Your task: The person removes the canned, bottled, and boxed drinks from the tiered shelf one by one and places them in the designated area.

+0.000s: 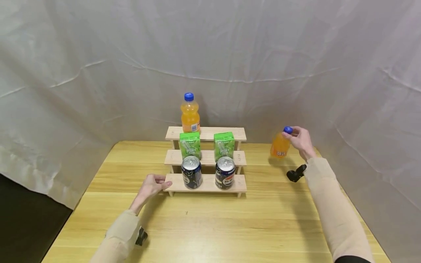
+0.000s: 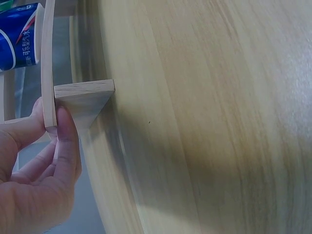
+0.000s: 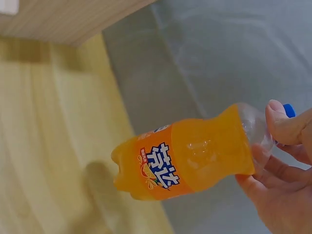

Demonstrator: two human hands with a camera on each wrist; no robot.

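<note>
My right hand (image 1: 300,140) pinches an orange soda bottle (image 1: 280,145) by its neck, just below the blue cap. In the right wrist view the bottle (image 3: 190,156) hangs tilted, with its base a little off the table. At the left end of the lowest step of a wooden three-step rack (image 1: 207,183), my left hand (image 1: 152,187) grips the board between thumb and fingers. The left wrist view shows that board (image 2: 47,68) held at its corner, with the thumb on top and fingers beneath.
On the rack stand another orange soda bottle (image 1: 190,115) on top, two green drink cartons (image 1: 190,145) (image 1: 224,146) in the middle and two dark blue cola cans (image 1: 192,173) (image 1: 225,173) on the lowest step. Grey cloth (image 1: 230,54) hangs behind the wooden table (image 1: 210,226).
</note>
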